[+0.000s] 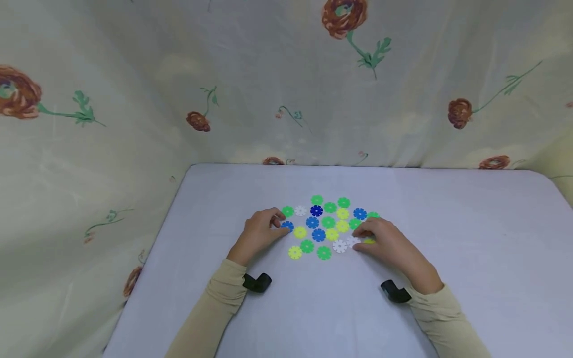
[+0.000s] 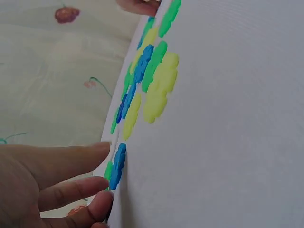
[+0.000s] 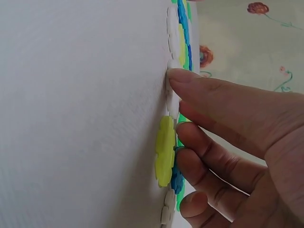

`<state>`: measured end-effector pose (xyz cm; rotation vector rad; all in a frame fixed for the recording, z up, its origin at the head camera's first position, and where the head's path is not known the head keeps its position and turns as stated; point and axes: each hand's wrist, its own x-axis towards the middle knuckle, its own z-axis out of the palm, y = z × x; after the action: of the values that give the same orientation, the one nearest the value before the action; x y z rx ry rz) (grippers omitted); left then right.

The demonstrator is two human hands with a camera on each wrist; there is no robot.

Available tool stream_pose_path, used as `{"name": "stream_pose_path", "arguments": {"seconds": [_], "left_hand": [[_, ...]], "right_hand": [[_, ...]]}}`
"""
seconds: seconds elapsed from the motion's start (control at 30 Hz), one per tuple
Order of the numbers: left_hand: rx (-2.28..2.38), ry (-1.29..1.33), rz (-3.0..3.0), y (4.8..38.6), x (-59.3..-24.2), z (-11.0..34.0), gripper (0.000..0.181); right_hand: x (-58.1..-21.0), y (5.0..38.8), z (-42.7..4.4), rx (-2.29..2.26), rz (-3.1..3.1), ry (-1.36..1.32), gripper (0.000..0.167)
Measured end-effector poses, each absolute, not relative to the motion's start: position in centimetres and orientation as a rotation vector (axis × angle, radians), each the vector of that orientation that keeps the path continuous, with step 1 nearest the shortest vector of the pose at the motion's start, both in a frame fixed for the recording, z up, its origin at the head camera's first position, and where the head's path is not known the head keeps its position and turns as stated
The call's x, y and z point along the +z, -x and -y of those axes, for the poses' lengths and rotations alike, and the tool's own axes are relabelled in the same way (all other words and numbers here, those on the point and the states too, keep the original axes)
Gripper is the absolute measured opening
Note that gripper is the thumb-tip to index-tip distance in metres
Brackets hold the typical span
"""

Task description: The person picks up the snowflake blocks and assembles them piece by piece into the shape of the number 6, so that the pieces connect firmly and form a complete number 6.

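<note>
Flat plastic notched discs in green, yellow, blue and white lie in a loose cluster on the table. My left hand (image 1: 261,232) is at the cluster's left side. Its thumb and fingers (image 2: 71,192) stand apart around a blue disc (image 2: 118,166), with a green disc (image 1: 288,211) just beyond. On the right side, my right hand (image 1: 385,243) pinches a white disc (image 3: 173,90) between thumb and index finger, at table height. A yellow disc (image 3: 165,152) lies beneath its other curled fingers. Another white disc (image 1: 339,246) is just left of the right thumb.
The white-covered table (image 1: 313,308) extends around the cluster. A patterned flower curtain (image 1: 250,74) hangs behind and to the left. Each wrist carries a black camera mount (image 1: 258,283) over a beige sleeve (image 1: 215,303). A dark blue disc (image 1: 316,211) lies among the middle discs.
</note>
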<state>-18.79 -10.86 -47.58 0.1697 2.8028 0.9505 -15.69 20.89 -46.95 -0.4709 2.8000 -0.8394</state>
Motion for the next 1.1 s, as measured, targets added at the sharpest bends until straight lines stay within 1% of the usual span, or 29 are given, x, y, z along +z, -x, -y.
{"name": "stream_pose_path", "arguments": {"seconds": [0.1,0.4,0.53,0.73,1.1], "left_hand": [[0.935,-0.164,-2.823,18.6,-47.6,10.6,0.031],[0.881,-0.14,-2.874,18.3,-47.5,10.1,0.023],[0.933,-0.124,-2.862,18.2,-47.6,10.1,0.025],[1.04,-0.175,-2.841,18.2,-47.6,10.5,0.025],[1.219,-0.178,-2.723,18.4,-47.1,11.3,0.011]], "right_hand": [[-46.9,15.7,-20.9,-0.849,-2.788,0.453,0.022],[-47.0,15.7,-21.0,-0.892,-2.781,0.46,0.024],[-47.0,15.6,-20.9,-0.903,-2.78,0.48,0.024],[-46.9,15.4,-21.1,-0.917,-2.804,0.504,0.023],[-46.7,15.4,-21.2,-0.941,-2.784,0.542,0.022]]}}
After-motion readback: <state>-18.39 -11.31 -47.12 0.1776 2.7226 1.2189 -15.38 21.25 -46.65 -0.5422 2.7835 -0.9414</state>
